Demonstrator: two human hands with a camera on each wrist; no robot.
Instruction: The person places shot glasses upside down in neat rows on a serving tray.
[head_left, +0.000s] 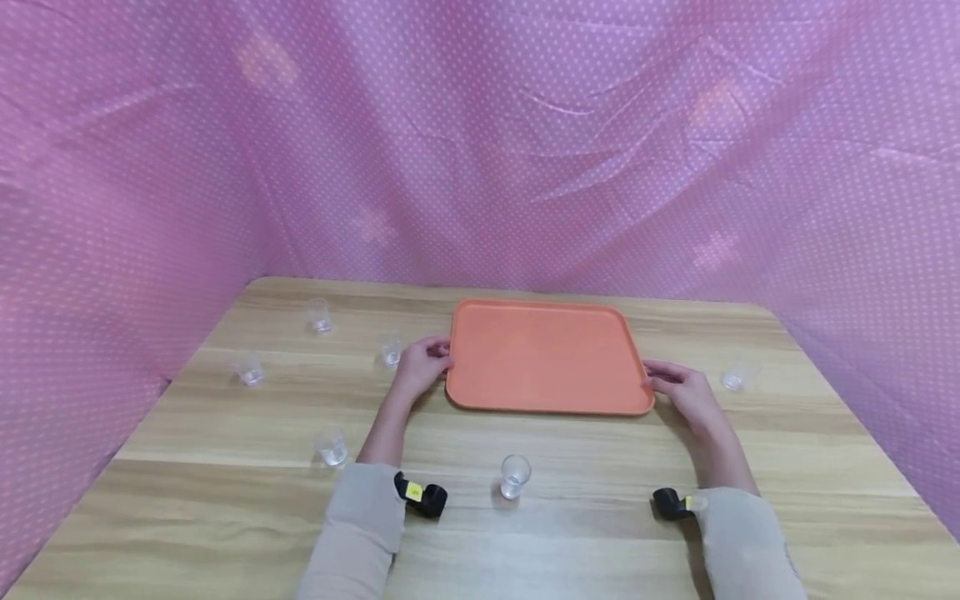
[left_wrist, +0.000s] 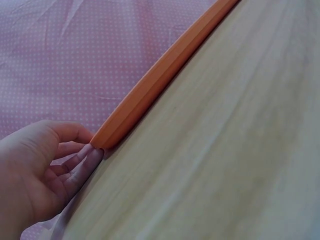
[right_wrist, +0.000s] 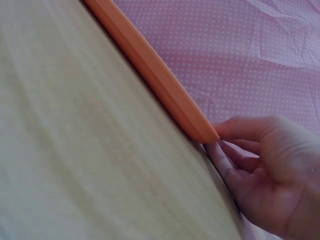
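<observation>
An orange rectangular tray (head_left: 547, 357) lies flat at the back middle of the wooden table, with nothing on it. At its left edge my left hand (head_left: 422, 367) pinches the rim. My right hand (head_left: 684, 390) grips the opposite edge near the front right corner. In the left wrist view, the digits of the left hand (left_wrist: 42, 172) stand above and below the tray's rim (left_wrist: 145, 95). The right wrist view has the right hand (right_wrist: 275, 167) holding the rim (right_wrist: 170, 95) the same way; the fingertips beneath are partly hidden.
Several small clear glasses stand about: one glass (head_left: 515, 477) in front of the tray, another glass (head_left: 390, 350) just beside the left hand, and one (head_left: 732, 379) right of the right hand. More glasses, such as this one (head_left: 332, 448), are at the left. Pink dotted cloth (head_left: 480, 150) surrounds the table.
</observation>
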